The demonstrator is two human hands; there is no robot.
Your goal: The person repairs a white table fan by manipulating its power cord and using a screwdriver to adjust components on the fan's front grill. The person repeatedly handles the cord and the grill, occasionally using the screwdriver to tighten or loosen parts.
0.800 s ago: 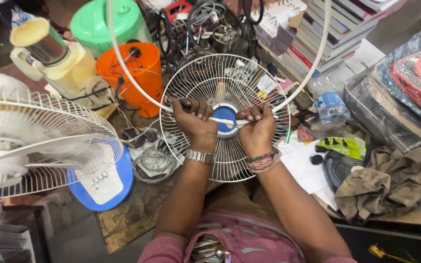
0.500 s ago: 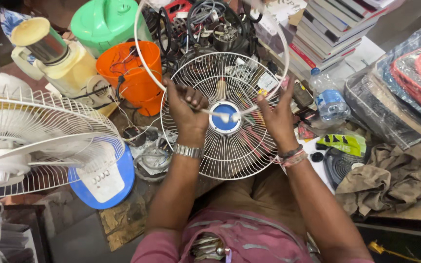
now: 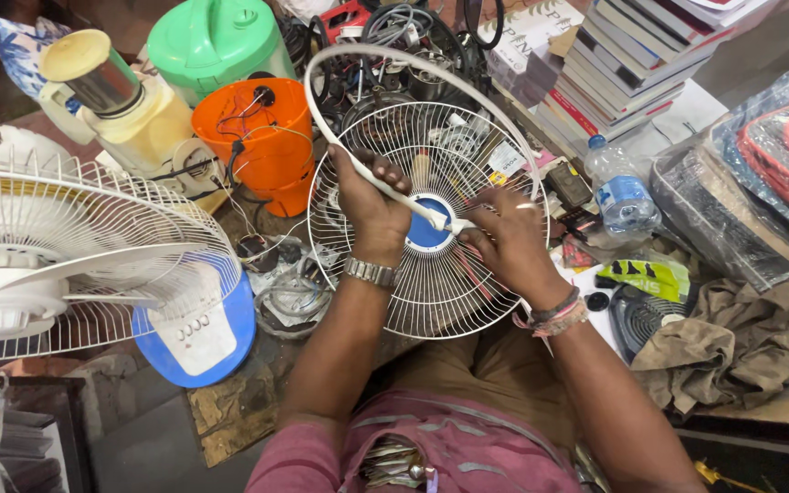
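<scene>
white fan grille (image 3: 431, 283), blue hub (image 3: 428, 233), orange bucket (image 3: 262, 137)

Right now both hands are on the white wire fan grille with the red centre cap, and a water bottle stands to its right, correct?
Not quite: the head view shows the fan grille has a blue centre cap, not red. Left hand, right hand and water bottle are as described.

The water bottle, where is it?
In the head view, the water bottle lies on the person's right, just past the right hand, beside the stack of books.
</scene>
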